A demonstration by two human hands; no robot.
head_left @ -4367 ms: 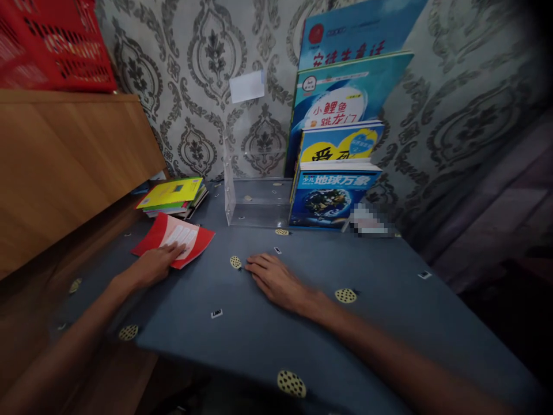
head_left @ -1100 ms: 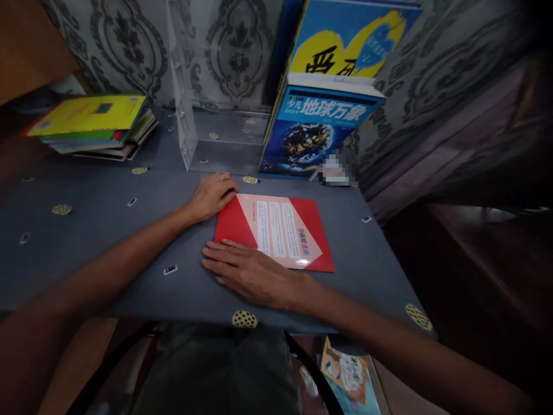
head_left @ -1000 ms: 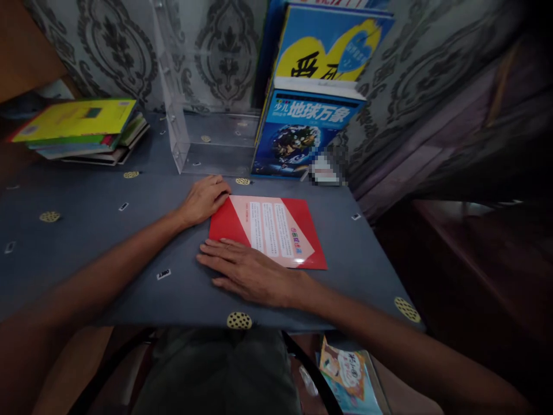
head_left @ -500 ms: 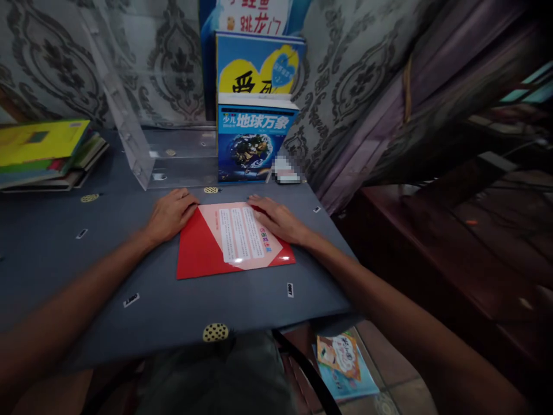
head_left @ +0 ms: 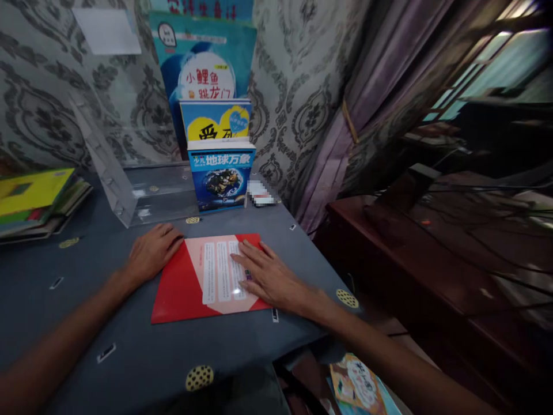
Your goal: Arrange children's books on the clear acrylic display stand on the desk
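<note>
A thin red book [head_left: 177, 294] lies flat on the table, with a pale pink panel and white text blocks on its face. My left hand [head_left: 155, 252] is at its far left corner, fingers bent and close together against the edge. Spread flat over the right part of the cover is my right hand [head_left: 270, 279], its fingers apart and hiding some of the print. Beyond the book, a blue book with a globe picture [head_left: 222, 181] stands upright in a clear plastic rack [head_left: 110, 173].
Behind the globe book stand a blue and yellow book [head_left: 216, 121] and a teal book [head_left: 207, 46]. A book stack [head_left: 34, 199] lies at the left. Further books [head_left: 358, 383] lie low by the table's front right. A dark red cabinet [head_left: 389, 259] with cables is at the right.
My right hand has moved from the red book's far right edge onto its cover, fingers spread. My left hand stays by the far left corner. The camera view has shifted up and right.
</note>
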